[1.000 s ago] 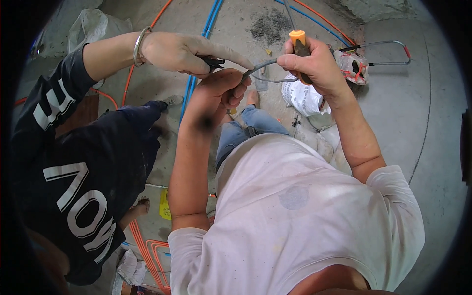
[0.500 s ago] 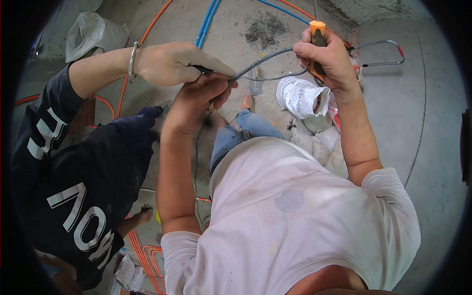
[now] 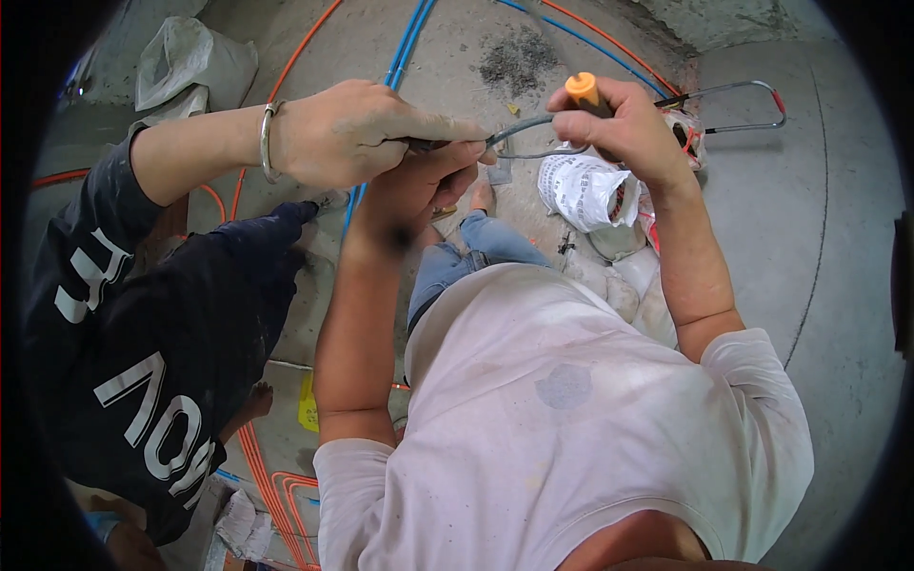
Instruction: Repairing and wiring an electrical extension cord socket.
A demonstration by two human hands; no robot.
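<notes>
My left hand [image 3: 433, 179] is closed around a grey cable [image 3: 524, 126], its thumb pressed along the top. The cable arcs over to my right hand [image 3: 624, 128], and a thinner grey strand runs below it. My right hand grips an orange-and-black handled screwdriver [image 3: 583, 93], with the cable reaching its fingers. Most of the handle is covered by my fingers. From the left, a co-worker's hand [image 3: 347, 133] with a metal bracelet [image 3: 268, 143] rests over mine, index finger stretched along the cable. A small dark thing [image 3: 419, 145] shows under that hand; its kind is unclear.
Orange pipes [image 3: 303, 52] and blue pipes [image 3: 405, 48] cross the concrete floor. A white woven sack [image 3: 581, 186] stands ahead, with a metal-framed hacksaw [image 3: 743, 88] to its right. Another pale sack [image 3: 195, 62] lies far left. The co-worker's dark-clothed body [image 3: 190, 314] is close on my left.
My right hand and the screwdriver have come left and tilted, bringing the hands closer and shortening the cable's arc. My left hand and the co-worker's hand have shifted slightly right.
</notes>
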